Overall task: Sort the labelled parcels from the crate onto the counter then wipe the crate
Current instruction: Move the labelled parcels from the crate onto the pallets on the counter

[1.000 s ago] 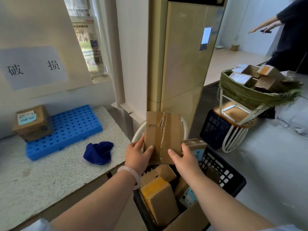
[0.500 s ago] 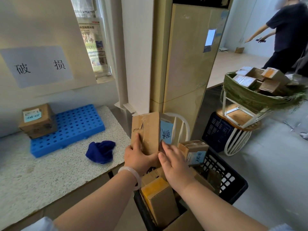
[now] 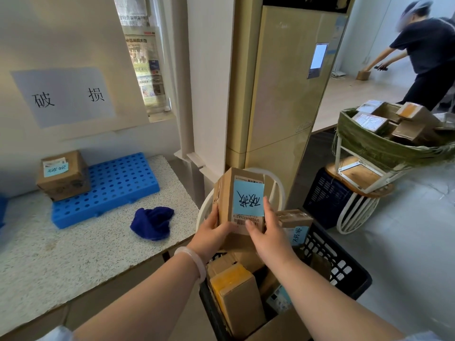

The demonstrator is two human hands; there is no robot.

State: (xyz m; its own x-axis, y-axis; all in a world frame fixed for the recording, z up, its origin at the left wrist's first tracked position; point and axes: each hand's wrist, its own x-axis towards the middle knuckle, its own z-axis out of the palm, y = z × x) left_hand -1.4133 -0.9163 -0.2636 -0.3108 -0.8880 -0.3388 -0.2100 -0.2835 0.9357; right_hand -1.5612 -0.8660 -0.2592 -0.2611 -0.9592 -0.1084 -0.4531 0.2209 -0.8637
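Observation:
I hold a cardboard parcel (image 3: 242, 193) upright above the black crate (image 3: 344, 274), its blue handwritten label facing me. My left hand (image 3: 211, 231) grips its left side and my right hand (image 3: 268, 230) grips its right lower edge. The crate below holds several more parcels, one with a yellow top (image 3: 234, 289) and one with a blue label (image 3: 296, 226). On the speckled counter (image 3: 73, 254) to the left sit a blue perforated tray (image 3: 110, 185), a labelled parcel (image 3: 62, 174) at its far left end, and a dark blue cloth (image 3: 152, 222).
A tall beige cabinet unit (image 3: 283, 94) stands behind the crate. A white stool (image 3: 278, 185) is behind the held parcel. To the right, a white rack carries a green sack of parcels (image 3: 384, 143) over a dark crate (image 3: 325, 195). A person in black (image 3: 426, 55) bends at the far right.
I have turned the parcel in both hands, so its blue-labelled face now points toward me instead of the taped plain side. The person at the back has bent lower.

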